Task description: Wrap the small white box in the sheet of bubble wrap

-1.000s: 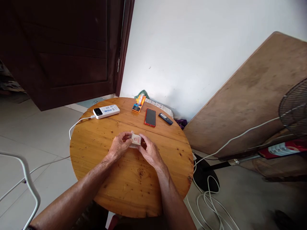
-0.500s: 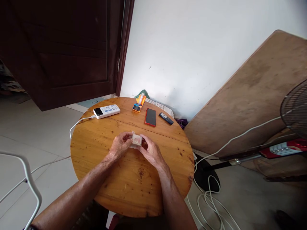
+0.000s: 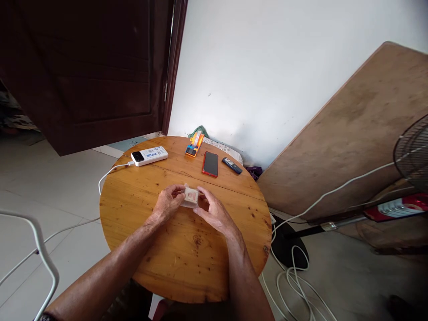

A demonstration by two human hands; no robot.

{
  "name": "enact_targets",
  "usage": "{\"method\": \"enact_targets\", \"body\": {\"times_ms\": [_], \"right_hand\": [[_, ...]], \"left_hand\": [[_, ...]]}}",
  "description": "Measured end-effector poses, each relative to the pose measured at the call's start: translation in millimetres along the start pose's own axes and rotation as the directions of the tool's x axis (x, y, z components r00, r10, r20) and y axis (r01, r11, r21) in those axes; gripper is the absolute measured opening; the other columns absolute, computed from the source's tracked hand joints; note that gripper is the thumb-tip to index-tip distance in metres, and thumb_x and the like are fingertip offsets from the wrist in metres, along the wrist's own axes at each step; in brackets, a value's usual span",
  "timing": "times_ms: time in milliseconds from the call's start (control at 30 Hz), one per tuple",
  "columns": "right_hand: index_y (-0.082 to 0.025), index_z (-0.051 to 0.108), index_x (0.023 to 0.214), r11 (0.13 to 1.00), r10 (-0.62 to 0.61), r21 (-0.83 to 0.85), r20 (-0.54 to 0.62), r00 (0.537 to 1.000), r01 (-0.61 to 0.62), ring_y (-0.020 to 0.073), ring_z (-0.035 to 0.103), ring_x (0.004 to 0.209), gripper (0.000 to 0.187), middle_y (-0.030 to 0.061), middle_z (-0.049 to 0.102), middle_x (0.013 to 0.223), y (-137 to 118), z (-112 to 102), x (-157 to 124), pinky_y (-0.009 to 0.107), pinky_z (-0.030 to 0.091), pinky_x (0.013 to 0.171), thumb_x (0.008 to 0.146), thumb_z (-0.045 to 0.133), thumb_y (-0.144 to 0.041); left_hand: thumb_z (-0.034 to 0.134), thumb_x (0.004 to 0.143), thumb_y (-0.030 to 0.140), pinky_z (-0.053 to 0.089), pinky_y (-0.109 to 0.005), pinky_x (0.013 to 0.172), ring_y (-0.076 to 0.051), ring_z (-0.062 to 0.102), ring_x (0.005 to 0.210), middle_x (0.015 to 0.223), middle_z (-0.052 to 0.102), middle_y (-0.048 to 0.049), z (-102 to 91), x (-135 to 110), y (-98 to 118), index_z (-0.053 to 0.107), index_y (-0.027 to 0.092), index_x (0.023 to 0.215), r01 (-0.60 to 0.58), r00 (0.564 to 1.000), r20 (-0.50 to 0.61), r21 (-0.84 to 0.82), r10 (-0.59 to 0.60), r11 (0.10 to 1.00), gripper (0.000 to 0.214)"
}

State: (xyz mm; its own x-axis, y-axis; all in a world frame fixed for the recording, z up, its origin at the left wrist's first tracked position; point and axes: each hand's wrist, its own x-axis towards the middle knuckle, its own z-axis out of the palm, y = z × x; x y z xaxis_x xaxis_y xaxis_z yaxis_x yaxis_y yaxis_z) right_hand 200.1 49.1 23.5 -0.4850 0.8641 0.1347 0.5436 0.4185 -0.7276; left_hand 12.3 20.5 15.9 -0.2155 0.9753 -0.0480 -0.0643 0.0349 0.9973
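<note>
A small pale block (image 3: 191, 196), seemingly wrapped in clear film and with a reddish mark on top, is over the middle of the round wooden table (image 3: 180, 272). My left hand (image 3: 168, 203) pinches its left side between thumb and fingers. Around the right side curves my right hand (image 3: 214, 209), thumb and forefinger apart with a gap before the palm. Its fingertips are close to the block's right corners; whether they touch it I cannot tell. A bit of film sticks up at the block's far left corner.
At the table's far side are an orange tape dispenser (image 3: 195, 143), a red-edged phone (image 3: 210, 164) and a dark blue handheld device (image 3: 232, 165). A white power bank (image 3: 149, 156) with a cable lies left. A fan (image 3: 413, 154) and coiled cable (image 3: 297, 278) are to the right.
My right hand has loosened and moved slightly right, with its thumb and fingers wider apart. More of the block shows. My left hand keeps its hold.
</note>
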Motion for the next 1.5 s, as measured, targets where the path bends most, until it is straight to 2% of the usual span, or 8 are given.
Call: {"method": "enact_targets", "body": {"times_ms": [167, 367, 533, 667, 933, 1133, 1300, 1500], "right_hand": [[-0.028, 0.046, 0.139, 1.0, 0.011, 0.003, 0.008, 1.0, -0.011, 0.0253, 0.055, 0.122, 0.068, 0.0078, 0.057, 0.136, 0.9, -2.3, -0.4, 0.045, 0.043, 0.104, 0.075, 0.068, -0.019], [-0.028, 0.045, 0.14, 1.0, 0.0, 0.023, -0.027, 1.0, 0.0, 0.0258, 0.053, 0.125, 0.07, 0.0087, 0.056, 0.137, -2.0, 0.2, 1.2, 0.046, 0.041, 0.106, 0.075, 0.069, -0.018], [-0.027, 0.044, 0.14, 1.0, -0.024, -0.021, -0.049, 0.999, 0.023, 0.0261, 0.053, 0.125, 0.073, 0.0091, 0.056, 0.136, -5.3, 7.1, 3.1, 0.046, 0.04, 0.107, 0.072, 0.069, -0.015], [-0.027, 0.053, 0.13, 0.999, -0.029, -0.033, -0.068, 0.997, 0.027, 0.0245, 0.059, 0.116, 0.061, 0.0066, 0.063, 0.126, -7.1, 9.7, 4.1, 0.042, 0.045, 0.101, 0.072, 0.071, -0.017], [-0.028, 0.055, 0.129, 0.998, 0.046, -0.033, 0.044, 0.998, -0.045, 0.0256, 0.062, 0.107, 0.062, 0.0054, 0.067, 0.116, -13.6, -6.8, -0.8, 0.043, 0.048, 0.093, 0.071, 0.075, -0.028], [-0.025, 0.063, 0.116, 0.999, -0.036, -0.033, -0.048, 0.998, 0.034, 0.023, 0.063, 0.103, 0.038, 0.0055, 0.068, 0.111, -15.3, -8.8, 0.2, 0.04, 0.048, 0.093, 0.078, 0.068, -0.029], [-0.025, 0.065, 0.107, 0.996, -0.075, -0.059, -0.1, 0.992, 0.07, 0.0219, 0.063, 0.102, 0.028, 0.0047, 0.068, 0.11, -15.2, 1.6, 3.2, 0.037, 0.048, 0.092, 0.079, 0.068, -0.027], [-0.024, 0.067, 0.091, 0.992, -0.129, -0.021, -0.229, 0.965, 0.128, 0.0202, 0.064, 0.096, 0.01, 0.004, 0.069, 0.1, -11.3, 10.5, 6.6, 0.035, 0.05, 0.09, 0.081, 0.065, -0.023]], "left_hand": [[0.061, 0.063, 0.029, 0.054, -0.03, 0.073, -0.021, 0.068, 0.081, 0.087, 0.074, -0.0069, -1.1, 1.8, -3.1, 0.067, 0.014, 0.092, -0.008, 1.0, -0.011, 0.015, 0.008, 1.0, 0.033], [0.061, 0.065, 0.025, 0.055, -0.03, 0.075, -0.021, 0.068, 0.085, 0.097, 0.073, -0.009, -2.4, 3.8, -8.7, 0.064, 0.013, 0.104, -0.004, 1.0, -0.018, 0.018, 0.004, 1.0, 0.042], [0.061, 0.065, 0.019, 0.054, -0.03, 0.081, -0.019, 0.068, 0.089, 0.1, 0.072, -0.0085, -1.1, 5.2, -12.0, 0.063, 0.014, 0.104, -0.019, 1.0, 0.017, 0.024, 0.018, 1.0, 0.039], [0.062, 0.066, 0.019, 0.053, -0.03, 0.08, -0.018, 0.068, 0.085, 0.095, 0.073, -0.0068, -0.2, 4.8, -12.1, 0.065, 0.015, 0.1, -0.038, 0.999, 0.021, 0.064, 0.036, 0.997, 0.034], [0.06, 0.066, 0.022, 0.05, -0.026, 0.066, -0.017, 0.064, 0.071, 0.08, 0.071, -0.0034, 0.5, 0.9, -9.8, 0.069, 0.016, 0.093, -0.031, 0.999, 0.028, 0.171, 0.027, 0.985, 0.029], [0.064, 0.062, 0.033, 0.052, -0.028, 0.069, -0.019, 0.065, 0.078, 0.092, 0.071, -0.0076, -3.6, 2.4, -7.6, 0.066, 0.012, 0.099, 0.007, 0.998, -0.057, 0.017, -0.006, 1.0, 0.043], [0.065, 0.058, 0.036, 0.052, -0.028, 0.069, -0.019, 0.065, 0.08, 0.096, 0.07, -0.0083, -6.1, 4.4, -8.0, 0.064, 0.013, 0.102, 0.093, 0.996, -0.003, -0.104, -0.094, 0.99, 0.051], [0.067, 0.057, 0.033, 0.052, -0.028, 0.067, -0.018, 0.065, 0.077, 0.094, 0.069, -0.0075, -3.3, 1.8, -7.4, 0.062, 0.012, 0.103, 0.1, 0.995, 0.026, -0.142, -0.098, 0.985, 0.05]]}}
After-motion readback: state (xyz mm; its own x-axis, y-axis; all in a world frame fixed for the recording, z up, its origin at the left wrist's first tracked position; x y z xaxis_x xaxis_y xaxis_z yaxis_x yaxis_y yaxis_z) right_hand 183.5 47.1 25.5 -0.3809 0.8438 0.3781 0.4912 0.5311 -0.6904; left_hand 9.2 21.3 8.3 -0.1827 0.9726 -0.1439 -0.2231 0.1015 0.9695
